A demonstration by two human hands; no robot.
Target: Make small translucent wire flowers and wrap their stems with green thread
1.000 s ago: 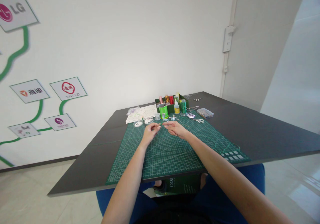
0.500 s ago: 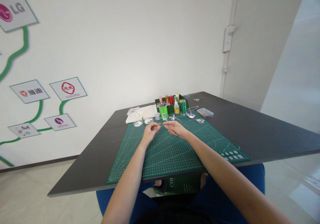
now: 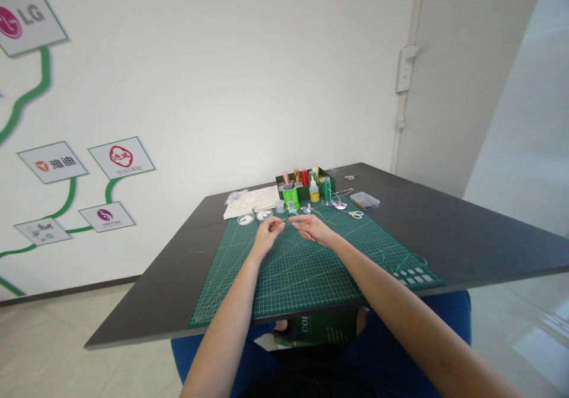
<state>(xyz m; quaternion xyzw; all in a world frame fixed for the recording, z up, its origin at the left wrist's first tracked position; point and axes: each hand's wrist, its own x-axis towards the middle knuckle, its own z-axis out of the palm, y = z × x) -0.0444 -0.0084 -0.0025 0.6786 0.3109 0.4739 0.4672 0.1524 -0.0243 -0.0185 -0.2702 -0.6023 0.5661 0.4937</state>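
Note:
Over the far half of the green cutting mat (image 3: pixel 302 279), my two hands meet fingertip to fingertip. My left hand (image 3: pixel 268 233) is closed in a pinch on a small, thin green piece (image 3: pixel 285 220), too small to name more exactly. Its upper end shows blue-green between the hands. My right hand (image 3: pixel 313 230) has its thumb and index finger at the right side of the same piece, pinched close together, its other fingers loosely curled. Just beyond the hands stands a bright green can (image 3: pixel 290 197) with a dark-handled tool in it.
Behind the can is a green box (image 3: pixel 329 178) of thread spools. Near it stand a yellow-labelled glue bottle (image 3: pixel 314 191) and a green thread spool (image 3: pixel 326 190). White scissors (image 3: pixel 355 215) and a clear case (image 3: pixel 365 200) lie right; round dishes (image 3: pixel 245 220) and white paper (image 3: pixel 258 201) lie left.
Both hands stay in nearly the same place. The right fingertips have shifted very slightly at the green piece; everything else on the table is as before.

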